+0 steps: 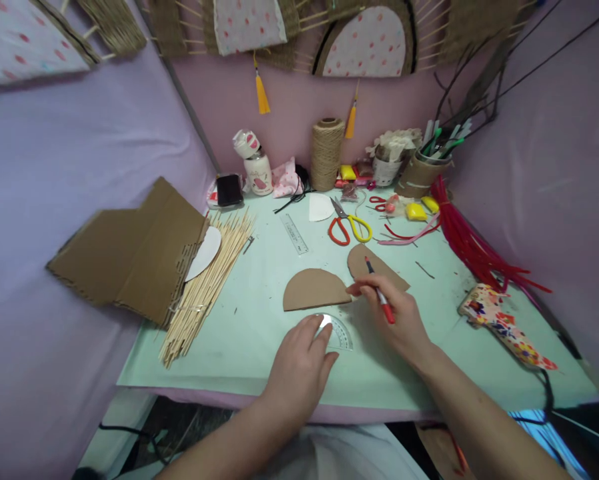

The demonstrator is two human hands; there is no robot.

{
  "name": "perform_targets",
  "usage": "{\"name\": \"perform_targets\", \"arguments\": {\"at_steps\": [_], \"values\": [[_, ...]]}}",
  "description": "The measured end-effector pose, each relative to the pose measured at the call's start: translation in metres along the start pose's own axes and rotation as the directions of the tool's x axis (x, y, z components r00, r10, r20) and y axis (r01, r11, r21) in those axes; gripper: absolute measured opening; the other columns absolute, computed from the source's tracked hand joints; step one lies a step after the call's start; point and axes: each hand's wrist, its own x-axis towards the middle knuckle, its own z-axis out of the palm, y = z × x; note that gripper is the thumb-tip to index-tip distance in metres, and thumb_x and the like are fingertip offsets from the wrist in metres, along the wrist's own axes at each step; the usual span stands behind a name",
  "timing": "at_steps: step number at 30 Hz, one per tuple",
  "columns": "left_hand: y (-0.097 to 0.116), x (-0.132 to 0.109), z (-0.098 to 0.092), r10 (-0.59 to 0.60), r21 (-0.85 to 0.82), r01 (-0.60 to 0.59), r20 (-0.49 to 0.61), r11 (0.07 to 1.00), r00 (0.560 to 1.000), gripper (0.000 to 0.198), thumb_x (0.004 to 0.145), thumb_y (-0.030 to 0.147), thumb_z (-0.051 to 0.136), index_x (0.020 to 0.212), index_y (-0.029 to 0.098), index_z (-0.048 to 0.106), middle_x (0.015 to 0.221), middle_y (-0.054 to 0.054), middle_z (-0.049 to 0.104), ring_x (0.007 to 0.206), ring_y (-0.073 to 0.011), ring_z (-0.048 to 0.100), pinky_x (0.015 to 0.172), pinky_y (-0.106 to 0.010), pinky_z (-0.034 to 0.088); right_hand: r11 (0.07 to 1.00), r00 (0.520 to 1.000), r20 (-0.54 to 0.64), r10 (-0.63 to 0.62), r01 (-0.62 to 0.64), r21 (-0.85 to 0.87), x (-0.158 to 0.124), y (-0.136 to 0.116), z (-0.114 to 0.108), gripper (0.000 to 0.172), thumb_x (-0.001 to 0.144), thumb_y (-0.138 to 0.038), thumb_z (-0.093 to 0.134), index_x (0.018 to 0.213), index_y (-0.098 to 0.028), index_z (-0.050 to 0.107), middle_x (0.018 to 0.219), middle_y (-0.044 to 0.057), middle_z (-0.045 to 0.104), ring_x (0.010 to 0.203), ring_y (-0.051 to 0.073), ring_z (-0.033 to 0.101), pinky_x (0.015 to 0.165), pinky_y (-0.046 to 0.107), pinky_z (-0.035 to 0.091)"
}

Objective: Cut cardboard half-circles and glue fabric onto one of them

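Head view: the clear protractor [341, 337] lies on the table [249, 340] just below the cardboard half-circle [315, 291], partly under the left hand [298, 360], whose loosely spread fingers rest without gripping. The right hand [398, 308] has fingers curled closed around the red pen [385, 307]. Light pressure could let the protractor slip; an uncapped pen end could mark the second cardboard piece [379, 268] behind it.

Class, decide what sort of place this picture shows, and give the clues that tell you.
Most likely a craft workspace: on the table are a cut cardboard half-circle, scissors with red and yellow handles, and a tall spool of twine.
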Motion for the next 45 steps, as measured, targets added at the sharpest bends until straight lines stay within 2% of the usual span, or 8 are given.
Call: {"name": "perform_targets", "arguments": {"at_steps": [5, 9, 14, 26, 35, 45], "values": [[-0.013, 0.009, -0.005, -0.176, -0.062, 0.181, 0.074, 0.981, 0.982, 0.045, 0.081, 0.028, 0.067, 0.122, 0.019, 0.051, 0.119, -0.012, 0.055, 0.11, -0.0282, 0.052, 0.092, -0.048, 0.048, 0.988, 0.991, -0.134, 0.02, 0.001, 0.152, 0.042, -0.021, 0.0, 0.019, 0.095, -0.038, 0.046, 0.098, -0.023, 0.057, 0.081, 0.003, 0.073, 0.08, 0.018, 0.069, 0.078, 0.033, 0.053], [-0.016, 0.01, -0.003, -0.224, -0.118, 0.233, 0.082, 0.965, 0.971, 0.047, 0.077, 0.03, 0.07, 0.12, 0.023, 0.051, 0.114, -0.008, 0.053, 0.107, -0.027, 0.05, 0.092, -0.047, 0.045, 0.976, 0.982, -0.184, 0.051, -0.009, 0.219, 0.062, -0.006, 0.014, 0.022, 0.094, -0.041, 0.046, 0.095, -0.022, 0.056, 0.076, 0.004, 0.071, 0.072, 0.018, 0.068, 0.073, 0.033, 0.054], [-0.014, 0.01, -0.001, -0.281, -0.099, 0.291, 0.11, 0.951, 0.954, 0.047, 0.076, 0.03, 0.071, 0.117, 0.022, 0.051, 0.106, -0.006, 0.053, 0.103, -0.0253, 0.049, 0.09, -0.044, 0.044, 0.98, 0.979, -0.179, 0.1, -0.065, 0.19, 0.056, 0.015, 0.021, 0.024, 0.093, -0.043, 0.047, 0.094, -0.021, 0.057, 0.073, 0.003, 0.071, 0.067, 0.017, 0.066, 0.068, 0.03, 0.053], [-0.013, 0.009, -0.002, -0.24, -0.079, 0.244, 0.061, 0.967, 0.969, 0.036, 0.079, 0.031, 0.064, 0.111, 0.019, 0.052, 0.103, -0.006, 0.051, 0.1, -0.0245, 0.048, 0.09, -0.043, 0.043, 1.0, 0.987, -0.159, 0.0, 0.003, 0.02, 0.052, 0.024, 0.019, 0.028, 0.096, -0.043, 0.041, 0.093, -0.021, 0.058, 0.069, 0.002, 0.07, 0.06, 0.017, 0.065, 0.06, 0.028, 0.05], [-0.013, 0.009, -0.001, -0.236, -0.081, 0.239, 0.045, 0.968, 0.971, 0.038, 0.079, 0.03, 0.062, 0.115, 0.02, 0.051, 0.103, -0.007, 0.051, 0.103, -0.026, 0.047, 0.091, -0.045, 0.042, 0.994, 0.994, -0.073, -0.085, 0.079, -0.077, 0.05, 0.025, 0.021, 0.024, 0.096, -0.038, 0.041, 0.091, -0.024, 0.059, 0.071, 0.002, 0.069, 0.068, 0.018, 0.064, 0.068, 0.03, 0.048], [-0.012, 0.009, -0.002, -0.221, -0.066, 0.222, 0.024, 0.973, 0.975, 0.039, 0.079, 0.029, 0.061, 0.114, 0.018, 0.051, 0.103, -0.007, 0.053, 0.102, -0.0255, 0.049, 0.09, -0.043, 0.043, 0.989, 0.993, -0.067, -0.101, 0.092, -0.115, 0.053, 0.029, 0.022, 0.024, 0.096, -0.037, 0.04, 0.092, -0.023, 0.06, 0.071, 0.002, 0.07, 0.066, 0.018, 0.063, 0.066, 0.03, 0.047]]}}
